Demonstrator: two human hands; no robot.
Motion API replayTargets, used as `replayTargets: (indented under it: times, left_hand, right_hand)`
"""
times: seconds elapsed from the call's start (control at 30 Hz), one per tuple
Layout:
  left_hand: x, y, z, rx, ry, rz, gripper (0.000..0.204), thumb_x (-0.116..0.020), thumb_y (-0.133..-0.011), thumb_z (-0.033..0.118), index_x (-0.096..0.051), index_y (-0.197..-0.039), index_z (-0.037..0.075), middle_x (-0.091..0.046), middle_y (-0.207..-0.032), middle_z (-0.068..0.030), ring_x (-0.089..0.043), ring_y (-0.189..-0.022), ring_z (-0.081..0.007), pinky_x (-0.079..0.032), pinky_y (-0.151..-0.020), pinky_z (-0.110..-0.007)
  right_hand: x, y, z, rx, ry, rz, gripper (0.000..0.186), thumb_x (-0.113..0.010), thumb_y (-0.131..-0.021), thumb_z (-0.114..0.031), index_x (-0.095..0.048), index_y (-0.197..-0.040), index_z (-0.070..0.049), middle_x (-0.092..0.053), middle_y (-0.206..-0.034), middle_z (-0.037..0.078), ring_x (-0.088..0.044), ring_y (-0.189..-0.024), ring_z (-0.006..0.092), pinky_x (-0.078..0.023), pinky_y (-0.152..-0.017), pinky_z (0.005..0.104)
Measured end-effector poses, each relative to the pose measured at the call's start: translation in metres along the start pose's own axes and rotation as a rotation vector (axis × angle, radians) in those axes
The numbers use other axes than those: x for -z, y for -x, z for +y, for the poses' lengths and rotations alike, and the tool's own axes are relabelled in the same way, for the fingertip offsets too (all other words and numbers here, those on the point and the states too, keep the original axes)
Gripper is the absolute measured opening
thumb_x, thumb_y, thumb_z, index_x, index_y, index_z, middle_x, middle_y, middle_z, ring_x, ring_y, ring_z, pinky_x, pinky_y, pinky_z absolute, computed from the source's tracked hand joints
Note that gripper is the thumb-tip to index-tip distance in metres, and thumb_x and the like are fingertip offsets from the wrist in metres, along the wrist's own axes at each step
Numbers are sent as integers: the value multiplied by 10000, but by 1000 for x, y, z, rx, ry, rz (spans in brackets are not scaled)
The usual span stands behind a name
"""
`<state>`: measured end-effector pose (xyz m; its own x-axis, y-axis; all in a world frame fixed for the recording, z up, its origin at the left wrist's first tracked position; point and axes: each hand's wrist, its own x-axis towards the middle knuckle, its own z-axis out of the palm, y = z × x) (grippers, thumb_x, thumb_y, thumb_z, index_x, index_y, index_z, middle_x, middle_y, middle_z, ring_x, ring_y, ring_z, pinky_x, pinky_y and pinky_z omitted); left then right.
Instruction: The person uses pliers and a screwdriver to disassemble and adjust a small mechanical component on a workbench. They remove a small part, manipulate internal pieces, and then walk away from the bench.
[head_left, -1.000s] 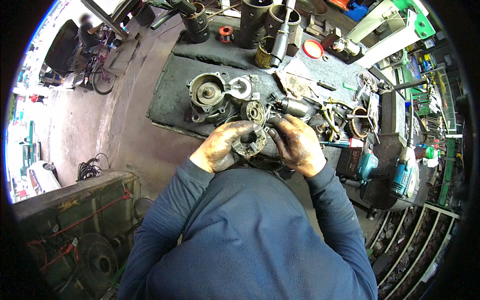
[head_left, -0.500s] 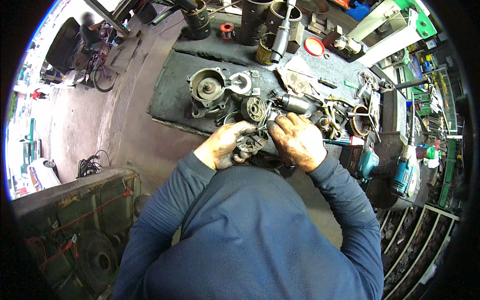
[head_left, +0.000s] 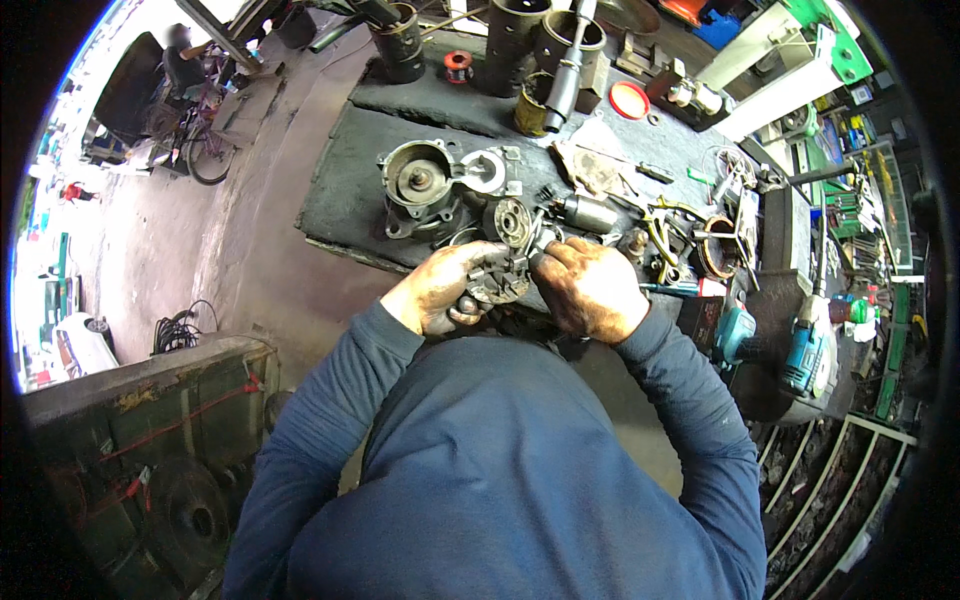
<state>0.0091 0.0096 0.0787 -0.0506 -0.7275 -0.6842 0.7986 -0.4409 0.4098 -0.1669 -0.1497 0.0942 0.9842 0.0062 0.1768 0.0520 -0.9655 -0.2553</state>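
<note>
My left hand (head_left: 440,288) is closed round the edge of a slotted round metal part (head_left: 497,282), holding it up at the bench's near edge. Against the right side of that part, my right hand (head_left: 592,290) is closed with its fingers bent in. What those fingers grip is hidden. Just beyond my hands stands a round metal piece with holes (head_left: 513,222). A grey cast housing (head_left: 419,178) with a round open chamber lies farther left on the bench. To the right of the holed piece is a metal cylinder (head_left: 590,213).
The dark workbench (head_left: 345,190) carries yellow-handled pliers (head_left: 660,240), a metal ring (head_left: 716,260) and a red lid (head_left: 629,100). Dark metal cans (head_left: 400,50) stand along its back. Teal power tools (head_left: 810,350) lie at right. A person (head_left: 183,65) is far off at upper left.
The slotted part has turned so that more of its face shows. My left hand has shifted slightly left, and my right hand has moved slightly down with its fingers more curled.
</note>
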Motion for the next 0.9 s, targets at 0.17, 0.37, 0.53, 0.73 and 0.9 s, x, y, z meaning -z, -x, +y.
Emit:
replayTargets:
  times: [0.17, 0.37, 0.53, 0.73, 0.9]
  left_hand:
    - [3, -8, -4, -157, 211, -173, 424, -483, -1084, 409, -661, -1219, 49, -721, -900, -97, -531, -536, -101, -405, -429, -240]
    - [6, -34, -21, -594, 195, -29, 429, -423, -1091, 434, -699, -1079, 106, -741, -952, -62, -646, -792, -142, -481, -678, -285]
    - [4, -41, -19, -628, 606, -48, 301, -523, -1007, 292, -663, -905, 46, -695, -868, -113, -680, -857, -306, -568, -896, -447]
    - [-20, -23, -8, -593, 707, 118, 263, -523, -1036, 340, -611, -976, 99, -669, -851, -104, -665, -804, -286, -593, -826, -437]
    - [10, -34, -13, -484, 808, -141, 254, -497, -1062, 362, -603, -1007, 137, -678, -874, -114, -675, -809, -288, -604, -801, -439]
  right_hand:
    - [-12, 5, -7, -232, -285, 40, 152, -657, -924, -139, -630, -946, 9, -639, -895, 221, -649, -844, 435, -533, -748, 507]
    - [-21, -12, -31, -324, -280, 113, 133, -635, -934, -138, -624, -937, -6, -642, -851, 216, -663, -793, 420, -546, -728, 494]
    - [-38, -16, -48, -312, -99, 221, 173, -654, -909, -141, -622, -1006, -1, -656, -910, 198, -678, -844, 375, -564, -756, 454]
    - [-49, -17, -49, -329, 69, 295, 287, -639, -834, -152, -644, -1081, -7, -682, -1005, 178, -698, -862, 307, -585, -746, 380]
    - [-31, -19, -56, -313, 140, 156, 261, -669, -826, -142, -634, -1057, -26, -673, -970, 164, -692, -866, 320, -582, -743, 412]
